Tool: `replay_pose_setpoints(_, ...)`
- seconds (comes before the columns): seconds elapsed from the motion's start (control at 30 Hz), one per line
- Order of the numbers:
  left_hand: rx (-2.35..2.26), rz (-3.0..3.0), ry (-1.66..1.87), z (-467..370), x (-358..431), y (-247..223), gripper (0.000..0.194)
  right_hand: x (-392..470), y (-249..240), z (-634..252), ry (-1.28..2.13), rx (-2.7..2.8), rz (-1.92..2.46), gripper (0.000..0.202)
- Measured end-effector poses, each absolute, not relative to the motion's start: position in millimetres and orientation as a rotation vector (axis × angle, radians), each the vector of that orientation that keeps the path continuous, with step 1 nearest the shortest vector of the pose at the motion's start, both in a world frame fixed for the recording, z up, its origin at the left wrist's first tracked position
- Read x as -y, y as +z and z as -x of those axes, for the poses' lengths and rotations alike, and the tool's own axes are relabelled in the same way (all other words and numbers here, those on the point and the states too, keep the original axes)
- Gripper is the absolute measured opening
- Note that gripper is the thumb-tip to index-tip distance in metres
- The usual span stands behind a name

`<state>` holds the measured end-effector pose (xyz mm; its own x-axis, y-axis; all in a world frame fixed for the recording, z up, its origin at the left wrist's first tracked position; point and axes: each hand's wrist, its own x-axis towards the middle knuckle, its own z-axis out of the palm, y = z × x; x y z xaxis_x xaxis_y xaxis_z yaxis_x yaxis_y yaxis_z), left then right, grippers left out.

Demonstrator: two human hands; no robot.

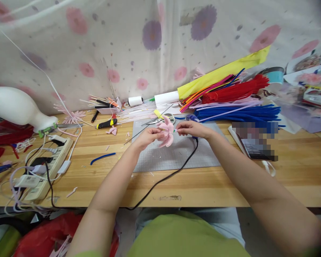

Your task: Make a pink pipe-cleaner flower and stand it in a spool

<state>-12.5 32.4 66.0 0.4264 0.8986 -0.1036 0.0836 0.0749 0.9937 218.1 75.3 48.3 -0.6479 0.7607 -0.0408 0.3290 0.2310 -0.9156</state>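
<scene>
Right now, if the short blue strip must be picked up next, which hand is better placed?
Probably the left hand: it is nearer the short blue strip, which lies to its left. But it holds the pink flower and would need freeing first. The right hand is farther away, at the flower's other side.

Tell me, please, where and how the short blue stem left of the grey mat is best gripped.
Probably pinch the blue stem at its middle from above, with the nearer left hand once free: the stem is thin, slightly curved, and lies on the wooden table with both long sides exposed.
</scene>
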Motion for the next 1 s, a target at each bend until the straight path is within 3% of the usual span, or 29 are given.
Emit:
replay_pose_setpoints(0.17,-0.912,-1.248,0.729,9,-30,70,0.033,-76,50,-214,1.390,2.129,0.951,0.035)
replay_pose_setpoints(0.4,-1.197,-1.362,0.818,23,-34,69,0.039,-73,51,-216,1.239,2.153,1.104,0.037)
replay_pose_setpoints(0.67,-1.274,-1.585,0.899,14,-29,64,0.026,-76,45,-214,1.114,2.208,1.071,0.035)
replay_pose_setpoints(1.0,-1.162,-1.308,0.812,18,-26,66,0.035,-74,45,-213,1.074,2.255,1.035,0.033)
